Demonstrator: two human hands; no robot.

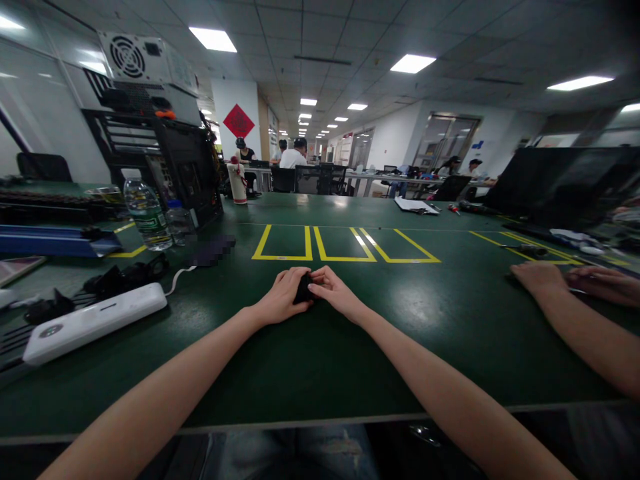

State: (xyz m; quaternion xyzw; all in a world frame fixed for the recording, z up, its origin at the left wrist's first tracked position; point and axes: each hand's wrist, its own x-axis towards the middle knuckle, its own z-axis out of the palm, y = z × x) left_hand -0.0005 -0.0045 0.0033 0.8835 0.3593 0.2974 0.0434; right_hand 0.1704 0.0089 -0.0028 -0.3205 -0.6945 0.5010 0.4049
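Far to the left of the left hand's fingers [294, 275], a blue metal channel [55, 241] on the green surface [300, 373]. Also well left but nearer, a white power strip [100, 323], with tangled black cables [117, 279] just behind. Left of the fingers and beyond, a large clear water bottle [147, 217] with a white cap beside a smaller blue-capped bottle [179, 223], both just in front of an open computer chassis [170, 160]. Closer in toward the fingers, a dark flat item [213, 251], too pixelated to identify. Well beyond, a pale cup [237, 183].

Under the left hand [281, 295], a small black object [303, 292], mostly covered, exact kind impossible to tell. Left fingers curled around and gripping it, thumb along the near side; right hand [337, 292] opposite, thumb and forefinger closed on the right edge. Just beyond the fingers, three open-ended yellow tape outlines [345, 259]. Farther beyond and to the right, a clipboard with papers [413, 205]. Well right of the fingers, a co-worker's hand [540, 277] on the surface, near a black-handled tool [531, 251]; behind, a black monitor [565, 183].
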